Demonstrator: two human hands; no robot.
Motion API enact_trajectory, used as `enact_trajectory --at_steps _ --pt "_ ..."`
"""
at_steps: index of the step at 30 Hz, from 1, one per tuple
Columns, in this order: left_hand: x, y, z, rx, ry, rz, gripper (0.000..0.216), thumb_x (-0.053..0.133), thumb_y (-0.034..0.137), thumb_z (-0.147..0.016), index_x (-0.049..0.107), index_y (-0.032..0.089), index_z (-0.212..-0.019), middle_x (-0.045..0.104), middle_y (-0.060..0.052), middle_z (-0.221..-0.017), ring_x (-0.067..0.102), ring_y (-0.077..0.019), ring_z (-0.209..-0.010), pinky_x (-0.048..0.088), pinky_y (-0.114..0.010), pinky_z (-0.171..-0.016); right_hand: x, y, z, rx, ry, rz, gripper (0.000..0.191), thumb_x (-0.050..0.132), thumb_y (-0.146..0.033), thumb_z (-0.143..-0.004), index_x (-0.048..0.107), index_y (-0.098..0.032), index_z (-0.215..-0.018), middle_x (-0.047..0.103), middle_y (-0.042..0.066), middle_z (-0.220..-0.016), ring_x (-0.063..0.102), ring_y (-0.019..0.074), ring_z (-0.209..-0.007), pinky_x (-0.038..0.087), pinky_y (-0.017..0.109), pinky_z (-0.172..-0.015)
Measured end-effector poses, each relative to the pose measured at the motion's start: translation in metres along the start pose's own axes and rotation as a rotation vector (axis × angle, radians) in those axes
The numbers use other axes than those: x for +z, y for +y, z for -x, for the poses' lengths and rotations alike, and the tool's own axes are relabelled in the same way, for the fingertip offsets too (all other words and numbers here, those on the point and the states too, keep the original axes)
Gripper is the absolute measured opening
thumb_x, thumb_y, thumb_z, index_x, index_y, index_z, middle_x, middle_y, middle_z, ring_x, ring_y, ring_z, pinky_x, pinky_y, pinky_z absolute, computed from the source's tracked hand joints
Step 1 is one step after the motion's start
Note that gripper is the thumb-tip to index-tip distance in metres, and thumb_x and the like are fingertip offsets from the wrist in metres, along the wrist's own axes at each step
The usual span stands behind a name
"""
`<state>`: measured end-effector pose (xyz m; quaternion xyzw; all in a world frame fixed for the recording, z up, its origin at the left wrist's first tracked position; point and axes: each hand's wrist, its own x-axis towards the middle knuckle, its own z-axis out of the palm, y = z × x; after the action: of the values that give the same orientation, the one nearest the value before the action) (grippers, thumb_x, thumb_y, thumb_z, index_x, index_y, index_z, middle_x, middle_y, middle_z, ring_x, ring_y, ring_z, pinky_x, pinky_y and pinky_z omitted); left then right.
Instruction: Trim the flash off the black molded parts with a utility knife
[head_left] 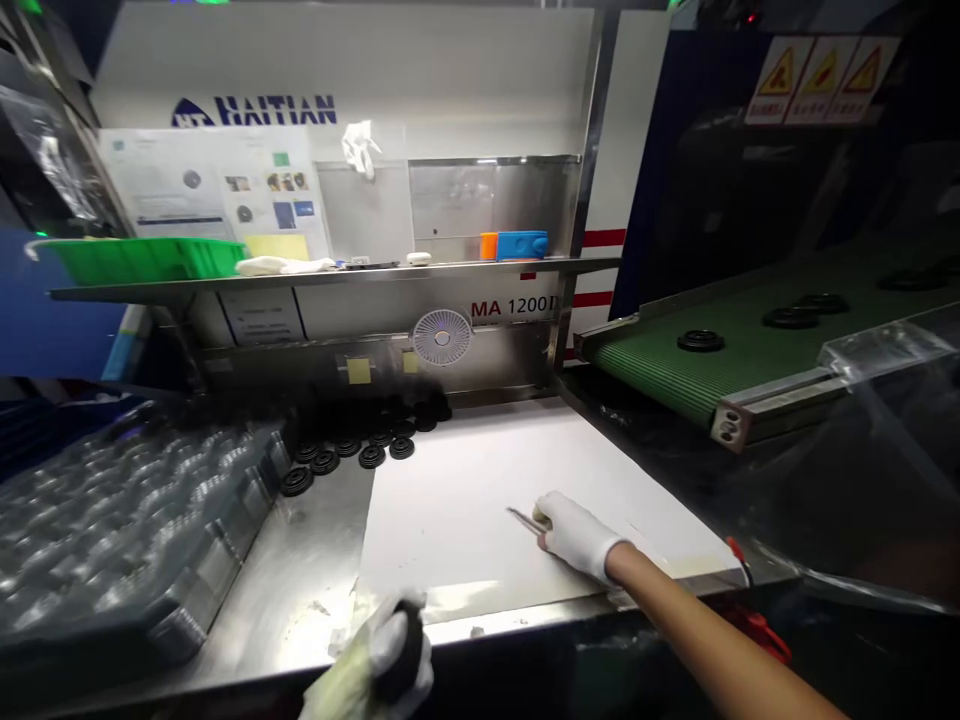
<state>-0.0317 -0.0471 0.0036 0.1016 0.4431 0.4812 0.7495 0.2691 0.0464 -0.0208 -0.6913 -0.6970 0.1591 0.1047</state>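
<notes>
At the bottom of the view, my left hand (360, 668), gloved in white and blurred, grips a black round part (401, 650) in front of the table's near edge. Over the white sheet (465, 480), my right hand (574, 532) is closed around a thin pointed metal tool (527, 520) that looks like tweezers. Its tip points left, apart from the black part. Several black ringed discs (371, 456) of a similar look lie on the steel table (277, 570) behind and left of the sheet.
Stacked clear plastic trays (202, 540) fill the left side. A green conveyor belt (652, 365) at the right carries more black discs (701, 341). Behind, a shelf (360, 275) holds a green bin (150, 260); a small white fan (442, 338) sits below it.
</notes>
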Motion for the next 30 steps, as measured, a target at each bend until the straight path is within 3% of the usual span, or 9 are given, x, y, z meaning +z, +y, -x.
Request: enact_trajectory --at_steps 4,9,13,17,19,21,24,27,30 --pt "0.017 -0.012 -0.004 0.174 0.14 0.212 0.031 0.069 0.006 -0.063 0.056 0.021 -0.087 0.062 0.0 -0.08 0.063 -0.0186 -0.075 0.054 -0.037 -0.071 -0.001 -0.007 0.004 -0.011 -0.01 0.085 0.014 0.059 -0.028 -0.083 0.058 -0.014 -0.081 0.058 -0.001 -0.079 0.057 0.0145 -0.071 0.048 0.033 -0.068" --pt "0.01 -0.022 0.015 0.114 -0.033 0.486 0.025 0.058 0.007 -0.07 0.051 0.02 -0.09 0.063 -0.005 -0.082 0.062 -0.0283 -0.09 0.052 -0.049 -0.073 -0.001 -0.021 0.037 0.016 0.125 0.065 0.015 0.053 -0.029 -0.087 0.057 -0.016 -0.082 0.057 -0.001 -0.077 0.056 0.0144 -0.07 0.047 0.034 -0.07" --pt "-0.002 -0.023 0.044 0.022 -0.196 0.552 0.016 0.054 0.024 -0.075 0.054 0.017 -0.09 0.062 -0.016 -0.097 0.054 -0.0368 -0.105 0.049 -0.055 -0.075 -0.004 -0.035 0.069 -0.011 0.205 -0.12 0.014 0.051 -0.027 -0.087 0.054 -0.016 -0.08 0.054 -0.002 -0.076 0.053 0.0137 -0.068 0.045 0.031 -0.066" --pt "-0.006 -0.023 0.059 0.103 -0.246 0.57 0.022 0.053 0.021 -0.078 0.057 0.021 -0.099 0.063 -0.01 -0.103 0.057 -0.0302 -0.101 0.049 -0.046 -0.076 -0.007 -0.066 0.096 -0.072 0.219 -0.412 0.012 0.033 -0.017 -0.086 0.045 -0.018 -0.086 0.051 -0.001 -0.072 0.053 0.013 -0.061 0.044 0.026 -0.054" --pt "-0.006 -0.021 0.054 0.118 -0.201 0.54 0.028 0.059 0.014 -0.073 0.057 0.023 -0.1 0.065 -0.006 -0.099 0.062 -0.0238 -0.091 0.05 -0.037 -0.072 -0.007 -0.086 0.107 -0.127 0.181 -0.549 0.016 0.027 -0.017 -0.081 0.042 -0.019 -0.085 0.05 -0.002 -0.068 0.053 0.0129 -0.057 0.041 0.024 -0.047" --pt "-0.004 -0.017 0.041 0.101 -0.191 0.521 0.029 0.062 0.015 -0.072 0.058 0.025 -0.098 0.066 -0.003 -0.093 0.063 -0.0205 -0.083 0.05 -0.035 -0.069 -0.006 -0.103 0.115 -0.209 0.147 -0.641 0.015 0.033 -0.02 -0.077 0.043 -0.02 -0.087 0.05 -0.002 -0.07 0.054 0.0131 -0.059 0.042 0.023 -0.05" --pt "-0.001 -0.01 0.019 0.116 -0.272 0.558 0.019 0.056 0.02 -0.078 0.059 0.026 -0.096 0.067 -0.002 -0.091 0.062 -0.0228 -0.091 0.047 -0.045 -0.079 0.001 -0.116 0.115 -0.358 0.021 -0.881 0.025 0.046 -0.023 -0.069 0.046 -0.021 -0.095 0.052 -0.002 -0.079 0.053 0.0138 -0.073 0.043 0.024 -0.063" --pt "0.006 -0.004 -0.005 0.157 -0.288 0.584 0.021 0.048 0.017 -0.081 0.06 0.024 -0.096 0.067 -0.005 -0.094 0.058 -0.0231 -0.1 0.044 -0.047 -0.087 0.015 -0.119 0.102 -0.372 -0.207 -1.126 0.019 0.05 -0.029 -0.071 0.049 -0.02 -0.088 0.046 -0.004 -0.072 0.048 0.0109 -0.059 0.038 0.022 -0.052" --pt "0.021 -0.003 -0.033 0.17 -0.203 0.549 0.023 0.048 0.01 -0.078 0.061 0.02 -0.095 0.067 -0.007 -0.093 0.06 -0.0213 -0.096 0.048 -0.038 -0.084 0.029 -0.12 0.086 -0.361 -0.142 -0.971 0.02 0.045 -0.04 -0.081 0.049 -0.02 -0.079 0.047 -0.003 -0.068 0.044 0.0119 -0.055 0.036 0.025 -0.05"
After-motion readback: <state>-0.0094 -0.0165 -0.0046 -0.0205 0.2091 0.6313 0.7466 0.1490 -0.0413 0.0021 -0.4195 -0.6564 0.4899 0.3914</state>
